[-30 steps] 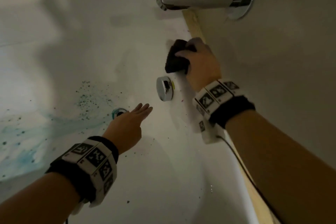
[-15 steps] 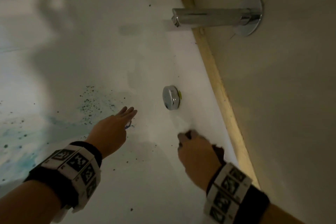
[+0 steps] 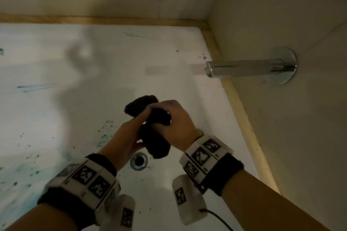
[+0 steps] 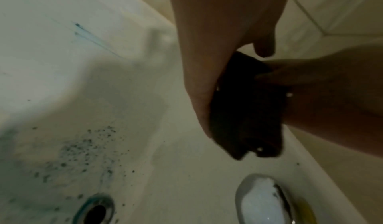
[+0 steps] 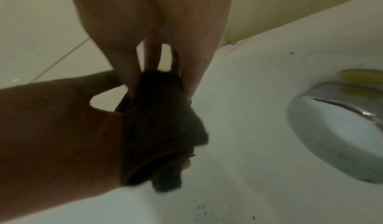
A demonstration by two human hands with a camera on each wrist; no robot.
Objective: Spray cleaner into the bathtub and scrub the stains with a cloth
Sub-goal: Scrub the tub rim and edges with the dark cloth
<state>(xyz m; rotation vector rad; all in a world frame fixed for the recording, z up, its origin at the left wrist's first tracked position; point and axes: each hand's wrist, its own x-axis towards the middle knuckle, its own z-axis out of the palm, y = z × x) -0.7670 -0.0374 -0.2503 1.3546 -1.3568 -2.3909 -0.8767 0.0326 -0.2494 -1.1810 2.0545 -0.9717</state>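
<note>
While both hands meet over the white bathtub point(image 3: 78, 84), the dark cloth point(image 3: 148, 118) hangs between them, bunched and twisted, held up clear of the tub floor. The right hand point(image 3: 174, 122) comes in from above with its fingers point(image 5: 182, 35) curled down and clamped on the upper part of the cloth; the right wrist view shows them pinching the top edge while the rest droops in folds. The left hand point(image 3: 124, 140) reaches up from below, fingers point(image 4: 205, 73) lying along the cloth's left side and thumb pressed against it, so that hand grips it too. One rounded lump of cloth pokes out above the right knuckles, and a longer tail dangles toward the drain point(image 3: 139, 161), just above it in the head view without touching.

Down in the tub, blue-green specks point(image 4: 82, 148) scatter across the floor left of the drain, whose ring carries a teal tint. A pale blue smear point(image 3: 20, 174) spreads at the far left, and thin blue streaks point(image 3: 33, 86) mark the far wall of the tub. The round chrome overflow cap point(image 4: 263, 199) sits on the end wall, a yellow smudge beside it. A chrome spout point(image 3: 242, 69) juts from the beige tiled wall point(image 3: 293, 137) at right. Both wrists wear black bands with patterned marker blocks point(image 3: 90, 180).
</note>
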